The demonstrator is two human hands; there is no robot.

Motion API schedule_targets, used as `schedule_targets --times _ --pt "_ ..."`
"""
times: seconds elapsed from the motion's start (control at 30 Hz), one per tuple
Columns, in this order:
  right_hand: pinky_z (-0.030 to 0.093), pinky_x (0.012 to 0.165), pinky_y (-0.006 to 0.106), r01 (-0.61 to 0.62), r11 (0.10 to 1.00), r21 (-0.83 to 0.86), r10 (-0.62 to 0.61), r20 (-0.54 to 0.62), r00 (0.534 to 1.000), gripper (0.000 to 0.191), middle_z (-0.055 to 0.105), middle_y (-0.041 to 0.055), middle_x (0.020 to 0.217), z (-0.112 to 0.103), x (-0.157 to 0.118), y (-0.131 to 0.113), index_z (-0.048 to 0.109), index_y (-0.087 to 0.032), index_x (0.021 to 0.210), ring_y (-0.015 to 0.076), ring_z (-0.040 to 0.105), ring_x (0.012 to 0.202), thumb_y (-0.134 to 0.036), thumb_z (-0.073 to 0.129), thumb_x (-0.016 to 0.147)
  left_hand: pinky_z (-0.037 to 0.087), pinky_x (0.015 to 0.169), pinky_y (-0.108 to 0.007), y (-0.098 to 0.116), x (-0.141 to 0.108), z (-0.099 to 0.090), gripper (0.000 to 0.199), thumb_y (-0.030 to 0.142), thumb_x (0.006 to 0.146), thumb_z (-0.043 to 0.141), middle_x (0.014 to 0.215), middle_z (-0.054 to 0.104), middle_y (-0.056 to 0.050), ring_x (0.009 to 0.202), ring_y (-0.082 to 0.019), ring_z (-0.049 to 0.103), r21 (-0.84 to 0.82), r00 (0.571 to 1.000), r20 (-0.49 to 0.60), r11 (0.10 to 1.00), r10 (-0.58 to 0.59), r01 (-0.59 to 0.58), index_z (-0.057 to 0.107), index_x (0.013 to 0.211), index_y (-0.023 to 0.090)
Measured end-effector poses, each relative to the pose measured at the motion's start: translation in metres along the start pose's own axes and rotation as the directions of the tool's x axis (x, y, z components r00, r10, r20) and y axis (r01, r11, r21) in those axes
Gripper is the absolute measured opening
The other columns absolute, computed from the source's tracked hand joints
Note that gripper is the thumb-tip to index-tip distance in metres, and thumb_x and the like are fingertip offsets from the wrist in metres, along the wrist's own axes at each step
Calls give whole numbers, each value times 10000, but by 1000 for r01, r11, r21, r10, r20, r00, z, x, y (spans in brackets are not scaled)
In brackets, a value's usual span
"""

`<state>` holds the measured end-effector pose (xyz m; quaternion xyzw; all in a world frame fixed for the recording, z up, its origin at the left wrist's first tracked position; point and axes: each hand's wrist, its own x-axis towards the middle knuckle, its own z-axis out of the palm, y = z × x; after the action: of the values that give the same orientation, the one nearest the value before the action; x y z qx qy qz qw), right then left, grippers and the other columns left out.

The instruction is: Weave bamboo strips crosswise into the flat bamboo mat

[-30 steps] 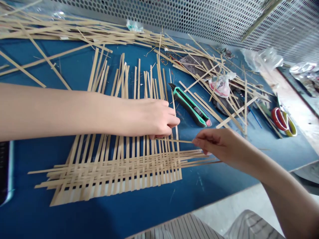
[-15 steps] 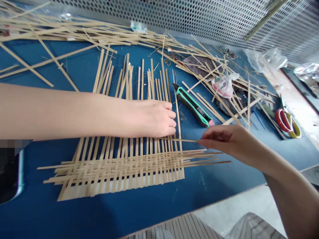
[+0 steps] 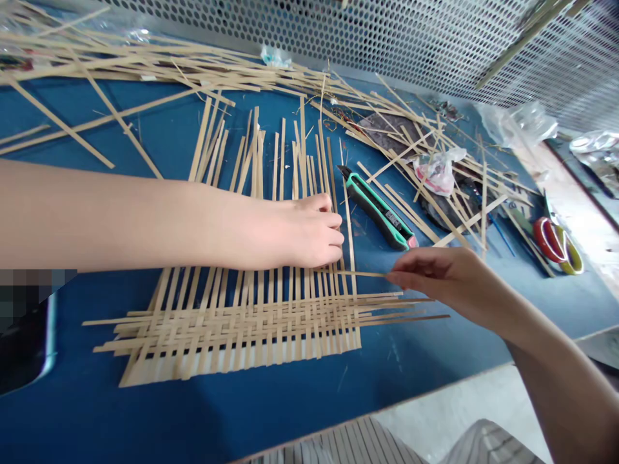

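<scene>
A partly woven mat of pale strips (image 3: 251, 322) lies on the blue table, its long upright strips fanning away from me. My left hand (image 3: 316, 233) reaches across these uprights from the left, its fingers curled down onto them near the right side; what the fingertips pinch is hidden. My right hand (image 3: 416, 269), right of the mat, pinches the end of a thin cross strip (image 3: 365, 274) between thumb and fingers. This strip runs left, above the woven band, to beneath my left hand.
A green and black utility knife (image 3: 380, 209) lies just beyond my right hand. Loose strips (image 3: 159, 64) cover the back. Red and yellow scissors (image 3: 556, 245) lie at the right, a dark phone-like object (image 3: 24, 351) at the left. Behind stands a perforated metal panel (image 3: 387, 38).
The view has shifted slightly, so the mat appears a little further right. The fingers of my left hand have bent a little more. My right hand still pinches the strip.
</scene>
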<state>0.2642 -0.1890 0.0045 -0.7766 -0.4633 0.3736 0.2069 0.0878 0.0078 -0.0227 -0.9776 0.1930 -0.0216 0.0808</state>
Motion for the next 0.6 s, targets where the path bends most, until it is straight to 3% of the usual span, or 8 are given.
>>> schedule_targets --times 0.1,0.23,0.43,0.6 --pt "273 439 218 -45 996 70 41 58 997 334 500 -28 565 3 4 -1 682 -194 764 96 389 499 -527 705 772 309 847 -368 -1 -1 -3 228 29 788 516 807 663 3 814 -196 528 -51 1000 23 999 -7 8 598 803 242" --pt "324 467 233 -1 997 80 -4 54 999 292 543 -10 609 8 10 -3 662 -196 751 113 444 523 -484 669 797 286 831 -357 -3 -3 -9 264 15 740 531 870 666 -6 858 -208 527 -130 995 99 992 7 6 590 872 236" --pt "411 624 294 121 989 -87 -126 -48 991 231 631 1 620 13 15 -10 654 -216 662 146 523 589 -417 635 775 255 852 -353 -8 -8 -9 204 37 841 492 804 653 12 800 -188 520 -267 1000 -23 964 13 -19 574 806 220" --pt "421 639 304 126 986 -111 -135 -79 988 211 608 -13 582 20 16 -12 629 -231 641 145 483 555 -380 580 782 241 848 -344 -14 -8 -6 284 -37 765 489 811 664 34 832 -181 534 -416 999 -25 909 22 -30 577 813 228"
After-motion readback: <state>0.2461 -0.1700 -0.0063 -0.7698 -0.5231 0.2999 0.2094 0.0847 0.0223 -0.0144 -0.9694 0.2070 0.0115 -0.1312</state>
